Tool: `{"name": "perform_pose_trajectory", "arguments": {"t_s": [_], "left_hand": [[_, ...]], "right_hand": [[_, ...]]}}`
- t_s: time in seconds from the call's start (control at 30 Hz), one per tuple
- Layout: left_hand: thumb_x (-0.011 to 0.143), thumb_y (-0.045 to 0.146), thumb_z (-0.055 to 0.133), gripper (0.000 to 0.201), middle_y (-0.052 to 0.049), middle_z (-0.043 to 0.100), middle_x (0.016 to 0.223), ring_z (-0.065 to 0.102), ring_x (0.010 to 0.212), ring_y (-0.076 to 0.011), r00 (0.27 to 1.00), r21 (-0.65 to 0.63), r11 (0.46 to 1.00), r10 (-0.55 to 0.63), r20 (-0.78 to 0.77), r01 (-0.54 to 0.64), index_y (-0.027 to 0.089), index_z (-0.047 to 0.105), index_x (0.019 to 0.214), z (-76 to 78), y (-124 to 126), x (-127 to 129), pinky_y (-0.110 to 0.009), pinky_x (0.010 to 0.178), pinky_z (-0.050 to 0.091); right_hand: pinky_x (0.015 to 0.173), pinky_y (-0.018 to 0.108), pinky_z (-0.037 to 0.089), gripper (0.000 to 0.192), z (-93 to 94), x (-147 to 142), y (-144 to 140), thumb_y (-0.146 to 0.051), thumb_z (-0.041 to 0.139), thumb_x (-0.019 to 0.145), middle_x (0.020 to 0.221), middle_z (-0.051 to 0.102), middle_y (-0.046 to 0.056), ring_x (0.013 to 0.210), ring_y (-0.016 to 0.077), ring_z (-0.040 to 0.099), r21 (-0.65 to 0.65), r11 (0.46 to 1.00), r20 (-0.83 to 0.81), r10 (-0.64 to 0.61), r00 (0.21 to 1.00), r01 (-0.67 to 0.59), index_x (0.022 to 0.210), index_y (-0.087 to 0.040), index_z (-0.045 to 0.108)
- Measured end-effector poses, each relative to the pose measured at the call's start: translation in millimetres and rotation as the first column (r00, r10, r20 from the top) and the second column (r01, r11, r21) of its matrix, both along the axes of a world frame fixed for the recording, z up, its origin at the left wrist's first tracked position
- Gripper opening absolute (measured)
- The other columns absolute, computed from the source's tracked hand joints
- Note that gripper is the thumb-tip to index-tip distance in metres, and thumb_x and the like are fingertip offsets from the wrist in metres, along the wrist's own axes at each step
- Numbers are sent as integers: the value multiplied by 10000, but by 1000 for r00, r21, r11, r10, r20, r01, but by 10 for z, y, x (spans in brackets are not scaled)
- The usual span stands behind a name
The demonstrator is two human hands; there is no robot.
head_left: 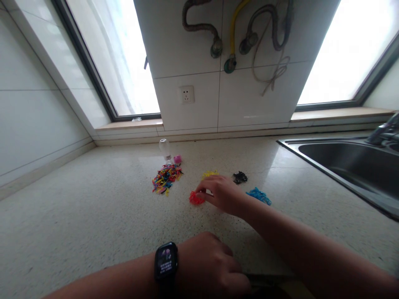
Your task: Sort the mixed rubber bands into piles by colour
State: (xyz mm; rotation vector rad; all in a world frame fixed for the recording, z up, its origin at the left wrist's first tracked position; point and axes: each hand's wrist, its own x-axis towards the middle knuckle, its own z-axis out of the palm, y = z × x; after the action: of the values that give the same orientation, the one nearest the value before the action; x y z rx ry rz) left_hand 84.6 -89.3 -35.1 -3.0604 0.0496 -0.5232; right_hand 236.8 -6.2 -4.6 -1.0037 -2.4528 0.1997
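Note:
My right hand (218, 193) reaches over the countertop, with thumb and fingertips pinched at the edge of a small pile of red rubber bands (195, 198). Just beyond its knuckles lies a yellow pile of bands (210, 173), partly covered by the hand. Black bands (240, 177) and blue bands (259, 196) form separate piles to its right. A larger pile of mixed-colour bands (166, 178) lies to the left. My left hand (215, 265) rests by the counter's near edge with its fingers curled under; its palm is hidden.
Behind the mixed pile are a clear plastic bottle (164, 148) and a small pink object (177, 159). A steel sink (343, 166) with a faucet (386, 131) is set in at the right. The tiled wall has a socket (187, 94) and hoses (233, 33).

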Motion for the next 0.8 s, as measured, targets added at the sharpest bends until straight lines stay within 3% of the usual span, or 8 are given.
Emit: {"name": "perform_pose_trajectory", "arguments": {"t_s": [0.37,0.5,0.67,0.8], "left_hand": [[959,323,543,216,42,561,626,517,557,-119,1000,-11,1000,4,-29,-4,191,541,788,-24,14,3,-308,444,272],[954,323,549,222,44,560,616,514,548,-117,1000,-7,1000,4,-8,-4,189,544,776,-28,18,8,-311,437,279],[963,306,540,201,44,572,621,515,541,-115,1000,-15,1000,-4,-9,4,185,567,805,6,12,4,-306,435,302],[969,302,531,207,39,567,613,517,539,-119,1000,-17,1000,-1,-19,0,183,572,805,-11,15,0,-309,434,306]], "right_hand": [[726,291,388,180,79,239,67,-269,554,944,841,705,58,785,175,613,82,990,29,-120,992,117,888,-179,700],[789,302,399,143,75,244,45,-234,571,930,868,702,52,845,178,607,47,998,61,46,997,-49,905,-184,703],[829,300,393,121,97,164,-68,-202,603,899,846,692,24,864,166,588,-36,956,102,294,950,-292,935,-205,719],[852,326,378,144,96,121,-117,-279,614,910,897,706,34,902,186,578,-48,947,162,322,933,-319,948,-224,742]]}}
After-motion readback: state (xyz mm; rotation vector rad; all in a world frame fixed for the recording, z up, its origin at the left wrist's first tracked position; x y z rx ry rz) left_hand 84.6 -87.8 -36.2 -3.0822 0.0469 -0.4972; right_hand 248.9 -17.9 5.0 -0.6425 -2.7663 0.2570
